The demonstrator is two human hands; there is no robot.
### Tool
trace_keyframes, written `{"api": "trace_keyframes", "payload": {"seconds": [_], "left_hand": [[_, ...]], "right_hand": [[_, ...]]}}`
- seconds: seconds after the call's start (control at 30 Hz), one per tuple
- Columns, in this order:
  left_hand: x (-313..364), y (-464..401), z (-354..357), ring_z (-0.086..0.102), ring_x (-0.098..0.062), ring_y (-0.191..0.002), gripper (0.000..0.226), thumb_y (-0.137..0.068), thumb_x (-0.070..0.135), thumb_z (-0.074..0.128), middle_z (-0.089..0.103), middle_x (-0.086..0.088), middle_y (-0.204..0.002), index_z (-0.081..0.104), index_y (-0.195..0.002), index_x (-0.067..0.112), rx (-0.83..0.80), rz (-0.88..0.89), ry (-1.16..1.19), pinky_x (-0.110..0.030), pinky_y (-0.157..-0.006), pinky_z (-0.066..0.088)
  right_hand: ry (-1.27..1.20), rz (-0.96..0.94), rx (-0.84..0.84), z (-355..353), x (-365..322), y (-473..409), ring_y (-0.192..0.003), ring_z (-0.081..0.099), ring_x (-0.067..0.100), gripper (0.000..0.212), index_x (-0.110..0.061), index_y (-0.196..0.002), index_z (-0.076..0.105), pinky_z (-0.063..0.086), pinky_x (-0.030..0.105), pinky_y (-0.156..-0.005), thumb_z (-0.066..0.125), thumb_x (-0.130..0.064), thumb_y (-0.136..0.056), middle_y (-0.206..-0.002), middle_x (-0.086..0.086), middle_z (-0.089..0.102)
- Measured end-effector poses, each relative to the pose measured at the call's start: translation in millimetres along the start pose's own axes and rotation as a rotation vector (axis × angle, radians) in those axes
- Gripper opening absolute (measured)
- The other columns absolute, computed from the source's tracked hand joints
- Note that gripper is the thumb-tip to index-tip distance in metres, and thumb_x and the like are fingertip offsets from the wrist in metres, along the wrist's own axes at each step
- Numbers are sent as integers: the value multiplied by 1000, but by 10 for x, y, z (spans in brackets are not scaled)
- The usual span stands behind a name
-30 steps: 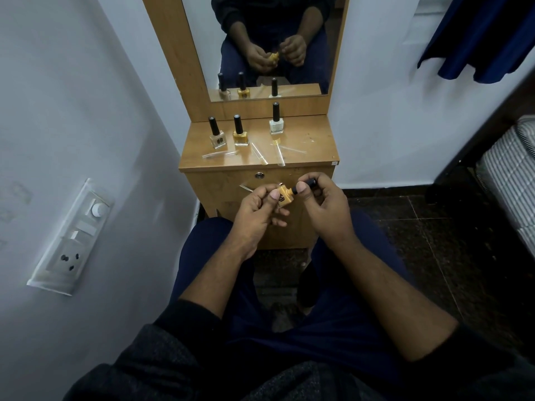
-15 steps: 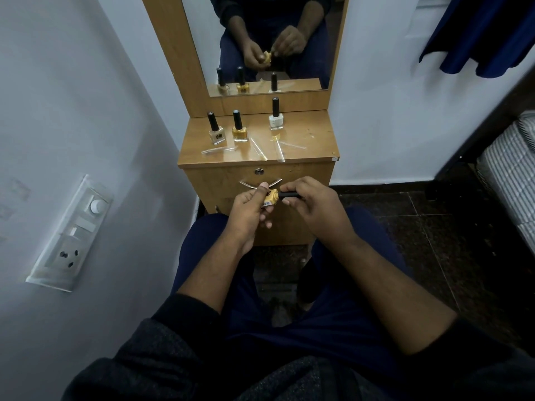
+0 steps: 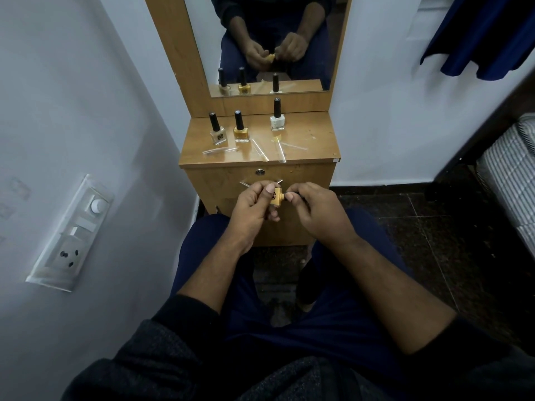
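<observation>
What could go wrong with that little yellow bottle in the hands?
1. The yellow bottle lies sideways in the left hand while the right hand pinches its black cap. If the cap comes off, polish may drip onto the blue trousers.
2. It is held in the air above the lap, so it might slip and drop to the dark floor.
</observation>
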State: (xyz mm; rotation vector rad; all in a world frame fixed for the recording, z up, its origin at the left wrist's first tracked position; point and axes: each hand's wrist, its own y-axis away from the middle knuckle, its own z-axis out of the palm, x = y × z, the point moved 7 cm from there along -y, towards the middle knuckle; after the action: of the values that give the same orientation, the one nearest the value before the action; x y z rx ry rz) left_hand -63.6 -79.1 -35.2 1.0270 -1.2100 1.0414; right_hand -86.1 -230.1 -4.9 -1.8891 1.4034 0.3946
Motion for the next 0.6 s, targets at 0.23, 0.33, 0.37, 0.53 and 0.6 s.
{"api": "trace_keyframes", "payload": {"seconds": [0.23,0.33,0.37,0.53,0.6], "left_hand": [[44,-10,8,64,-12,-71,23,-108,16,51,70,0,-97,65,-121,3,-29,58,-91,-26,-65,59],[43,-10,11,64,-13,-72,23,-108,17,51,69,-4,-95,64,-121,3,-38,59,-101,-26,-66,59],[44,-11,11,64,-14,-72,23,-108,17,51,68,-5,-93,64,-121,3,-41,59,-102,-26,-66,59],[30,-16,24,65,-16,-74,22,-108,17,51,68,-10,-88,64,-121,4,-78,63,-121,-28,-68,58],[21,-21,35,65,-17,-76,23,-108,17,51,68,-12,-91,63,-121,2,-92,71,-144,-29,-69,57]], "right_hand": [[23,131,-90,69,94,31,-64,55,12,33,-16,-88,64,36,29,-55,46,-34,-110,-71,-4,59],[-40,207,-125,77,97,47,-60,52,8,35,-32,-77,53,32,26,-54,43,-36,-110,-65,-9,55],[-69,233,-136,79,101,46,-60,52,8,36,-34,-76,51,33,26,-54,42,-37,-111,-65,-9,55],[-228,351,-189,133,200,55,-59,52,12,43,-27,-73,58,41,35,-61,41,-40,-110,-62,-4,55],[-312,409,-222,177,268,76,-56,51,7,44,-24,-76,64,43,34,-62,41,-40,-110,-59,-8,54]]}}
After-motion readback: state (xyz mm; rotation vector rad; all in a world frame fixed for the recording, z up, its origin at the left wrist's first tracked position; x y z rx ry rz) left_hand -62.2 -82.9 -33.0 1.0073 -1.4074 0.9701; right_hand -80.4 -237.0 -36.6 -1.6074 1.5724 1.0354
